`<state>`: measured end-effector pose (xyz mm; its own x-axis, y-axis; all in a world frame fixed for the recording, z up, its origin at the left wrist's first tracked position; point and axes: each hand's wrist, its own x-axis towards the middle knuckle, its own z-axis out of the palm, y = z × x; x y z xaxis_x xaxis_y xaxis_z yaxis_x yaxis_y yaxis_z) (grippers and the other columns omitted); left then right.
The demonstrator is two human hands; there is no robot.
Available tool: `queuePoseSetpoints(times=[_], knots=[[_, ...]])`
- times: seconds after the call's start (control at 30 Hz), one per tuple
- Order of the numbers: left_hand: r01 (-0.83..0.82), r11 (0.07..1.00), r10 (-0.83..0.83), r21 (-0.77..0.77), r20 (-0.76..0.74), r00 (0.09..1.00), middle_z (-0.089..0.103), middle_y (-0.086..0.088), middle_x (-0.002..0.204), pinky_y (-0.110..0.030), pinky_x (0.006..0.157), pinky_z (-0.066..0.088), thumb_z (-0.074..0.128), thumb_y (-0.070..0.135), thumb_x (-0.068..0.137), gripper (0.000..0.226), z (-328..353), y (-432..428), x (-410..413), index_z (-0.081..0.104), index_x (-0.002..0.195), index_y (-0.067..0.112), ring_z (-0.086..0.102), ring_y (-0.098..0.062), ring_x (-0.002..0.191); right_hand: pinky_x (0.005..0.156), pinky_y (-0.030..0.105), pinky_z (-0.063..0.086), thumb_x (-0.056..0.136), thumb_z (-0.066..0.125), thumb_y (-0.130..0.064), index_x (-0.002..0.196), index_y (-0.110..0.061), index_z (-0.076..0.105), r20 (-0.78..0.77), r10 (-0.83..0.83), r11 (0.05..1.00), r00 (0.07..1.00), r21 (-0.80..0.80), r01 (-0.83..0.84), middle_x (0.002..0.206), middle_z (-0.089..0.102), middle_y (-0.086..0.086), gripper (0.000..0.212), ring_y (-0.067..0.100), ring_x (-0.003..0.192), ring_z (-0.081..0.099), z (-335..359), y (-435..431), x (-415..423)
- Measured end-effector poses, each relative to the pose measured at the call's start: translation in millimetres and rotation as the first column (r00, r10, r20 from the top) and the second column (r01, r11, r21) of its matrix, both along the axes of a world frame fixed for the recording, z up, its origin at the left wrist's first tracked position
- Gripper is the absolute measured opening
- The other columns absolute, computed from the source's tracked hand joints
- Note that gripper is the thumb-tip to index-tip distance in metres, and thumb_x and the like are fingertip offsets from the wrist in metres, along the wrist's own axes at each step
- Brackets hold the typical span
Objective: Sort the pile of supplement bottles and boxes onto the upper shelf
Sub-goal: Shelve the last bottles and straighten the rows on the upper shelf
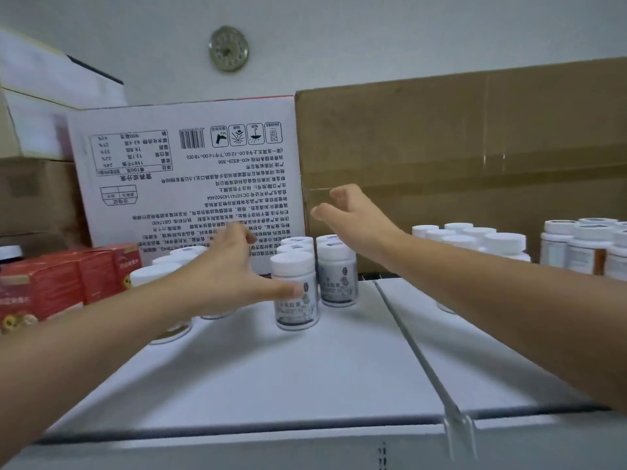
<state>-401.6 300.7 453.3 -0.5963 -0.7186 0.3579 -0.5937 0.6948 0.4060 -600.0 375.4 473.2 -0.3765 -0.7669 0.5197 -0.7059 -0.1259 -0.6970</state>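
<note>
front bottle [297,293]: white-capped, upright on the shelf [271,368], heading a row of like bottles.
left hand [224,269]: spread wide, thumb tip touching the front bottle's left side, gripping nothing.
right hand [353,215]: fingers loose and apart, above and behind the front bottle, holding nothing.
second row [337,276]: just right of the front bottle.
red boxes [68,279]: well left of the front bottle.
white carton [190,171]: behind the front bottle.

One head-worn view (wide-angle), looking forward and slightly down along the shelf [271,385]; close to its front edge
</note>
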Motion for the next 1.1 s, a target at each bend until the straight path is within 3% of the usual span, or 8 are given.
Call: queuePoseSetpoints(times=[0.1, 0.17, 0.4, 0.53, 0.7, 0.9, 1.03, 1.1], knots=[[0.119, 0.980, -0.119, 0.157, -0.013, 0.993, 0.042, 0.009, 0.147, -0.034, 0.106, 0.039, 0.069, 0.090, 0.021, 0.148, -12, -17, -11, 0.021, 0.149, 0.033, 0.046, -0.015, 0.131, 0.092, 0.031, 0.034, 0.086, 0.057, -0.055, 0.148, -0.020, 0.025, 0.219, 0.012, 0.999, 0.976, 0.037, -0.021, 0.149, 0.035, 0.001, 0.078, 0.015, 0.122, 0.042, -25, -11, -8], [0.288, 0.934, -0.265, 0.212, -0.129, 0.955, 0.063, 0.022, 0.124, -0.032, 0.098, 0.047, 0.072, 0.088, 0.022, 0.107, -23, -25, -21, 0.047, 0.122, 0.062, 0.059, -0.001, 0.114, 0.091, 0.029, 0.030, 0.085, 0.058, -0.057, 0.148, -0.020, 0.026, 0.327, 0.026, 0.999, 0.945, 0.013, -0.032, 0.147, 0.038, -0.002, 0.080, 0.011, 0.120, 0.040, -39, -17, -12], [0.563, 0.771, -0.499, 0.298, -0.269, 0.824, 0.062, 0.018, 0.130, -0.038, 0.108, 0.041, 0.089, 0.060, 0.052, 0.100, -41, -46, -40, 0.042, 0.138, 0.039, 0.057, -0.006, 0.122, 0.073, 0.015, 0.035, 0.078, 0.064, -0.059, 0.146, -0.025, 0.029, 0.368, 0.082, 0.996, 0.926, -0.008, -0.085, 0.135, 0.043, -0.006, 0.083, 0.003, 0.107, 0.048, -53, -24, -13], [0.669, 0.661, -0.590, 0.340, -0.315, 0.743, 0.060, 0.018, 0.133, -0.030, 0.107, 0.043, 0.089, 0.041, 0.059, 0.094, -36, -43, -47, 0.041, 0.140, 0.040, 0.055, -0.003, 0.124, 0.081, 0.019, 0.042, 0.066, 0.065, -0.061, 0.144, -0.030, 0.032, 0.372, 0.097, 0.995, 0.923, -0.031, -0.092, 0.138, 0.044, -0.004, 0.090, 0.008, 0.117, 0.051, -57, -23, -15], [0.688, 0.642, -0.587, 0.338, -0.361, 0.725, 0.056, 0.012, 0.139, -0.040, 0.111, 0.037, 0.091, 0.042, 0.057, 0.105, -42, -50, -51, 0.035, 0.146, 0.032, 0.051, -0.009, 0.130, 0.108, 0.038, 0.037, 0.062, 0.065, -0.064, 0.145, -0.032, 0.032, 0.362, 0.040, 0.999, 0.931, 0.010, -0.047, 0.146, 0.033, -0.002, 0.095, 0.016, 0.129, 0.043, -58, -26, -17], [0.738, 0.580, -0.617, 0.346, -0.406, 0.674, 0.049, 0.009, 0.147, -0.042, 0.114, 0.034, 0.088, 0.034, 0.063, 0.104, -41, -53, -51, 0.028, 0.149, 0.031, 0.045, -0.012, 0.135, 0.109, 0.039, 0.036, 0.060, 0.062, -0.067, 0.146, -0.031, 0.031, 0.338, 0.016, 0.998, 0.941, 0.051, -0.035, 0.145, 0.032, -0.002, 0.098, 0.017, 0.129, 0.041, -57, -25, -14], [0.784, 0.508, -0.675, 0.355, -0.401, 0.619, 0.053, 0.011, 0.142, -0.023, 0.104, 0.043, 0.081, 0.028, 0.072, 0.083, -36, -48, -48, 0.038, 0.144, 0.033, 0.048, -0.007, 0.132, 0.101, 0.032, 0.039, 0.060, 0.065, -0.066, 0.147, -0.028, 0.027, 0.368, 0.061, 0.995, 0.928, 0.047, -0.085, 0.144, 0.041, -0.003, 0.102, 0.016, 0.126, 0.046, -58, -24, -15], [0.783, 0.504, -0.666, 0.366, -0.413, 0.622, 0.054, 0.009, 0.143, -0.030, 0.108, 0.041, 0.080, 0.027, 0.071, 0.085, -36, -48, -48, 0.037, 0.144, 0.032, 0.048, -0.009, 0.133, 0.099, 0.032, 0.040, 0.060, 0.065, -0.066, 0.147, -0.028, 0.027, 0.375, 0.083, 0.994, 0.923, 0.034, -0.103, 0.141, 0.045, -0.005, 0.103, 0.014, 0.124, 0.049, -59, -25, -16]])
